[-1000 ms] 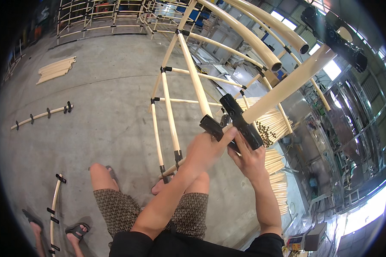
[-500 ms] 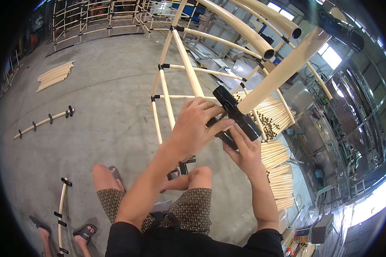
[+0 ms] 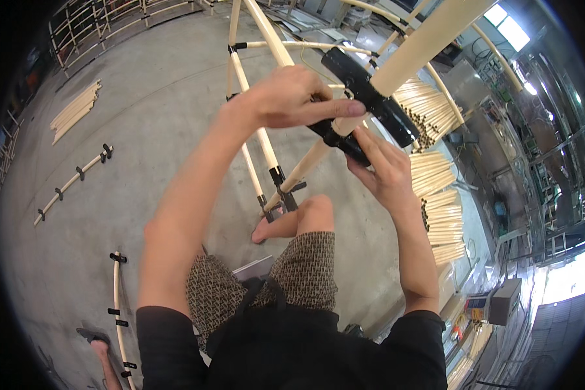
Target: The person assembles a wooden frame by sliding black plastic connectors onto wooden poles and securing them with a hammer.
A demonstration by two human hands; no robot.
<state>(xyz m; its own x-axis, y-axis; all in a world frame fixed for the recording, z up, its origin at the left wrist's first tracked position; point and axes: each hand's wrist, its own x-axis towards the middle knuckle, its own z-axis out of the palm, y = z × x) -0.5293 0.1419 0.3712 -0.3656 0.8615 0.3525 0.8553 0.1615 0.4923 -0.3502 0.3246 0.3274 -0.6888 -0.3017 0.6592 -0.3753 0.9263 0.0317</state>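
Note:
A cream pipe (image 3: 429,42) rises in front of me, with a black pipe joint (image 3: 396,118) clamped round it. Just below that sits a second black joint (image 3: 356,151), also around the pipe, and a short length of bare pipe shows between the two. My left hand (image 3: 291,97) is closed on the left end of the lower joint, its thumb laid across the pipe. On that joint's right end, my right hand (image 3: 387,170) presses with its thumb below and its fingers along the side. The left fingertips are partly hidden.
A cream pipe frame with black joints (image 3: 276,175) stands close ahead. Stacked pipes (image 3: 435,169) lie at the right. Jointed pipes (image 3: 118,292) and loose pipes (image 3: 76,110) rest on the floor at the left. Another person's foot (image 3: 96,338) is at lower left.
The lower joint was right up against the upper one and now sits lower, with bare pipe between them. Both hands stay on it. My view has shifted.

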